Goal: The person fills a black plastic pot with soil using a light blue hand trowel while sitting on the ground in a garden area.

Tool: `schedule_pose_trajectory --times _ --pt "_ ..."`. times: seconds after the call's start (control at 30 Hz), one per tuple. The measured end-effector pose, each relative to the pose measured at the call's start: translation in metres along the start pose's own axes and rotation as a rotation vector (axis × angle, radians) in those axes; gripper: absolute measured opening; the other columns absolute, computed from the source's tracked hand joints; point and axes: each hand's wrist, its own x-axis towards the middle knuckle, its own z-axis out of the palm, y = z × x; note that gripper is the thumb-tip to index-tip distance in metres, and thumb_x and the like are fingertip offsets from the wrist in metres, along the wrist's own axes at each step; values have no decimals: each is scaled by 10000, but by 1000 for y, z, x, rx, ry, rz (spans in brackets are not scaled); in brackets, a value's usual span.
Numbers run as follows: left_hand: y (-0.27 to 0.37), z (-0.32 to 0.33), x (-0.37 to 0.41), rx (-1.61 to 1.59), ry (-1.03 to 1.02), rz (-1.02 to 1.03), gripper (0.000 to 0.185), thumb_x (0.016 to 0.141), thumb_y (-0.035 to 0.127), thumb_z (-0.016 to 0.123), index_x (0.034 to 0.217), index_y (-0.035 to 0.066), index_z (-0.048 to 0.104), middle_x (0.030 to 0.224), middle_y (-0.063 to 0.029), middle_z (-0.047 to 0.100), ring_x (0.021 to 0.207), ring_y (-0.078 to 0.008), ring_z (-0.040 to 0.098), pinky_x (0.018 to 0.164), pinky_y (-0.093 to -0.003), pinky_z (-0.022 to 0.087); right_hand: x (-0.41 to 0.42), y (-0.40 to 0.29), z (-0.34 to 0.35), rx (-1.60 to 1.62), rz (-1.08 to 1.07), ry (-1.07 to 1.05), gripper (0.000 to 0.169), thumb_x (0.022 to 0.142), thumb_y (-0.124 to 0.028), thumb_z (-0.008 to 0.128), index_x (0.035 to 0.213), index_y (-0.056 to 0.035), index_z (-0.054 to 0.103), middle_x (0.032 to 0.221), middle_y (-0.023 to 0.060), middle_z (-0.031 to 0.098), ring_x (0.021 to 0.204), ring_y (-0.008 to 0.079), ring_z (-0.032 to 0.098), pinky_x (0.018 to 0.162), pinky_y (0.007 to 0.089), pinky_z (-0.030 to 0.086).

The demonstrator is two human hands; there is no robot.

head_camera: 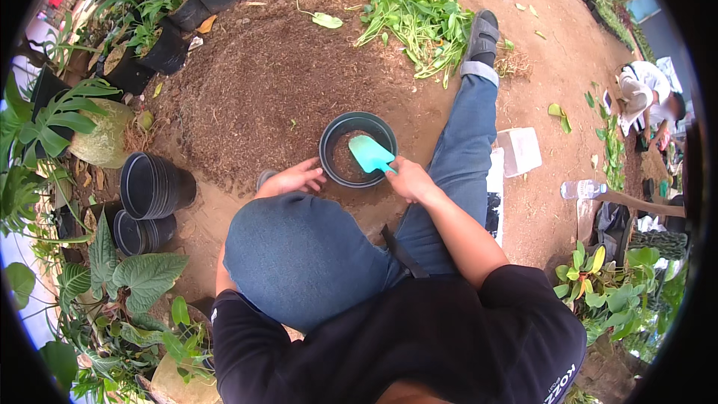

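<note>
A dark round plastic plant pot (387, 130) stands on the ground between my legs, with some brown soil mix (343, 158) at its bottom. My right hand (410, 179) grips the handle of a turquoise hand trowel (370, 152), whose blade is over the inside of the pot. At the pot's left side is my left hand (296, 177), empty, its fingers apart and close to the rim; whether they touch it I cannot tell. A broad heap of brown soil mix (241, 90) spreads beyond the pot.
Stacked black pots (150, 185) stand at the left, near potted plants. Cut green leafy stems (418, 22) lie beside my right foot. To the right are a clear plastic container (521, 151) and a plastic bottle (580, 189). Another person (645, 90) crouches at the far right.
</note>
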Motion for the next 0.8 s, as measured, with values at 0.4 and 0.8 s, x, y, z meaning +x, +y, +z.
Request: schedule_pose_trajectory --times 0.4,0.8 --pt "-50 7 -17 -486 150 72 478 950 294 451 1356 90 304 1061 -100 592 913 -150 567 778 -274 470 -51 44 0 -50 -204 8 386 838 -255 542 1141 -21 489 877 203 638 810 350 626 728 430 486" --pt "-48 7 -12 -500 188 82 498 960 280 423 1382 67 268 1008 -77 591 852 -125 551 746 -251 473 3 -7 4 -304 -296 38 350 770 -142 514 1103 -41 552 869 221 640 857 376 622 760 449 490"
